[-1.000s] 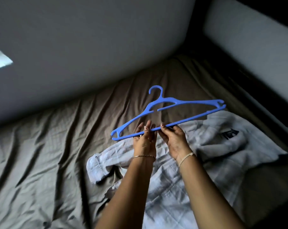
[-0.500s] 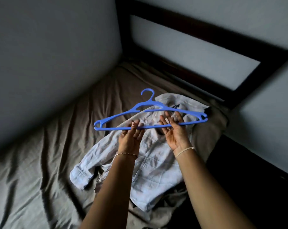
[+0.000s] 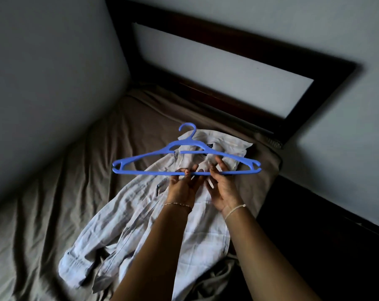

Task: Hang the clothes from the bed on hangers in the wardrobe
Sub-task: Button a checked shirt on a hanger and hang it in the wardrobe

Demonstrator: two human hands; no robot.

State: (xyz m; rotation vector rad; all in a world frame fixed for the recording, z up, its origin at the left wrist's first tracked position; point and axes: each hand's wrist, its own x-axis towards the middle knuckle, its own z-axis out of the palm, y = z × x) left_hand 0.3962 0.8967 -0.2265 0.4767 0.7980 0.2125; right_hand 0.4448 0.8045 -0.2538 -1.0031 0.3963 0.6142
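Both hands have drawn closer together along the lower bar of the blue hanger (image 3: 156, 172), and the hanger now sits level over the collar end of the shirt rather than tilted.

Head view: the hanger is held in the air above the bed, hook pointing to the far side, its bar running left to right. The left hand (image 3: 184, 187) pinches the middle of the bar between its fingertips. The right hand (image 3: 224, 187), just beside it, has its fingers spread and fairly straight behind the bar, touching it, with the thumb apart below.

A pale shirt (image 3: 140, 209) lies crumpled and spread on the brown bed sheet (image 3: 53, 213), collar far and one sleeve trailing near left. A thin bracelet (image 3: 177, 204) circles the left wrist and a light cord (image 3: 234, 210) the right. A dark wooden headboard (image 3: 249, 40) stands at the far right.
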